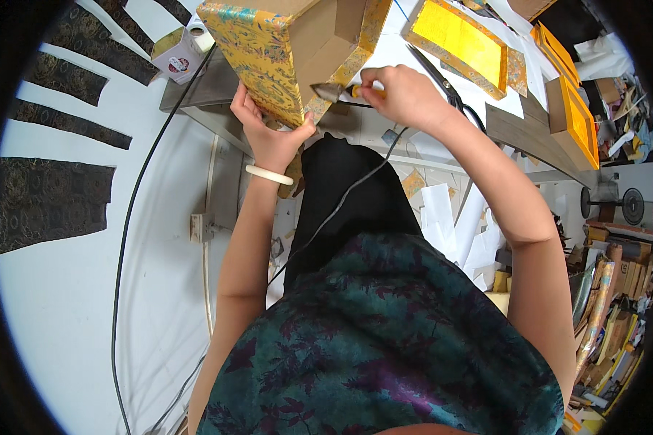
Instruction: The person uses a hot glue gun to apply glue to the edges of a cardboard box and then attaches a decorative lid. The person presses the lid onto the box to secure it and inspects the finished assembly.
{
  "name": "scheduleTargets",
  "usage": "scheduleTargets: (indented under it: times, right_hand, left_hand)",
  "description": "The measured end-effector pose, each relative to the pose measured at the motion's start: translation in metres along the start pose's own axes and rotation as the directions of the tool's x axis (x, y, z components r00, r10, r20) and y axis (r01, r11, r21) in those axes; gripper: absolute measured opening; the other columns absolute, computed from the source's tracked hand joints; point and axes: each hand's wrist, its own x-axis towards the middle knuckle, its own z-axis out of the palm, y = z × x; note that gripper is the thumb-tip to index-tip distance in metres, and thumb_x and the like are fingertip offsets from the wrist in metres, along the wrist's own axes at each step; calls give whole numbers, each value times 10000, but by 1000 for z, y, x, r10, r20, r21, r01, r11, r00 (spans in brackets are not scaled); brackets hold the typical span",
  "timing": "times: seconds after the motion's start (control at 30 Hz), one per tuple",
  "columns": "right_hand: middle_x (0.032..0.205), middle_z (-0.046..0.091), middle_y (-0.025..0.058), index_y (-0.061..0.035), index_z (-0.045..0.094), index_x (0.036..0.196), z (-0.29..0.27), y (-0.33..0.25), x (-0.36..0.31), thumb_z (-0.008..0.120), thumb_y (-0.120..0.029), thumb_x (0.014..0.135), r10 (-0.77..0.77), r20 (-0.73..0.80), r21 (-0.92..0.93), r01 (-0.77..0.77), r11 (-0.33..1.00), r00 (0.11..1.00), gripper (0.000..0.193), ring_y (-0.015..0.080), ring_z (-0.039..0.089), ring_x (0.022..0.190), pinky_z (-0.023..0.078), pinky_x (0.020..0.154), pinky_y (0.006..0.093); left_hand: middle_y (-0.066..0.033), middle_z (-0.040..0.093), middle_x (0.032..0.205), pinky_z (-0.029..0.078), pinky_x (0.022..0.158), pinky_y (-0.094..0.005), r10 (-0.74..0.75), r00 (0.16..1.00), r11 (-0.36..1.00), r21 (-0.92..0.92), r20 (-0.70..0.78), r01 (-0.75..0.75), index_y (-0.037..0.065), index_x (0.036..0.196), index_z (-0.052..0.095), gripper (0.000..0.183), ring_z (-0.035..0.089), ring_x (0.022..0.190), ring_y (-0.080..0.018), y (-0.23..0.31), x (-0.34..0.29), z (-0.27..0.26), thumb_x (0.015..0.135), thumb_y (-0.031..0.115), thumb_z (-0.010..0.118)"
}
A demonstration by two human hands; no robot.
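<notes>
Fingers of the left hand [268,134] clamp the near edge of a brocade-covered cardboard box [286,51], tilted at the table's near side. Just to its right, the right hand [403,90] pinches a small yellow-handled iron [337,91], tip touching the box's rim.

Brocade box [283,51] cut off at top edge; tool handle [366,92] hidden inside right hand [406,94].
</notes>
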Motion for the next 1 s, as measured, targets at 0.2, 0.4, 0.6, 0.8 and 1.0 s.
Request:
scheduleTargets:
  times: [0.2,0.4,0.6,0.8,1.0]
  right_hand:
    - [969,805,168,-148,806,1199,-4,40,20,695,-371,1011,124,-79,-38,-127,991,989,313,358,783,906,627,851,470]
    - [963,796,205,-101,793,1178,-3,66,18,662,-311,1023,246,-195,17,-248,969,949,292,397,772,939,601,925,488]
    - [949,777,246,-86,757,1177,-4,45,2,596,-186,1018,248,-190,-59,-263,963,950,247,428,763,944,612,864,511]
    - [993,780,237,-90,698,1277,7,30,17,556,-118,1001,222,-126,-191,-243,951,967,312,411,772,968,619,834,523]
    - [1024,784,229,-98,701,1289,0,18,19,558,-101,986,249,-67,-210,-257,943,966,335,403,772,993,621,859,499]
  left_hand:
    - [-240,467,1490,417,1173,-440,23,1000,999,25,15,-24,-11,1553,222,1172,532,1366,-316,0,3,2,654,120,963]
    - [-251,460,1501,407,1186,-445,-26,999,1000,14,18,26,-12,1553,224,1165,523,1385,-331,2,1,1,655,125,954]
    - [-249,468,1489,412,1186,-455,21,1000,1000,7,-14,-21,-6,1554,226,1182,524,1383,-335,-5,1,2,644,160,960]
    - [-257,482,1483,421,1181,-459,52,998,998,26,-42,-51,4,1550,238,1177,539,1371,-342,-5,-2,7,636,171,962]
    - [-255,516,1453,438,1162,-459,36,998,999,40,-47,-34,19,1541,252,1165,565,1346,-347,-1,-1,7,630,169,963]
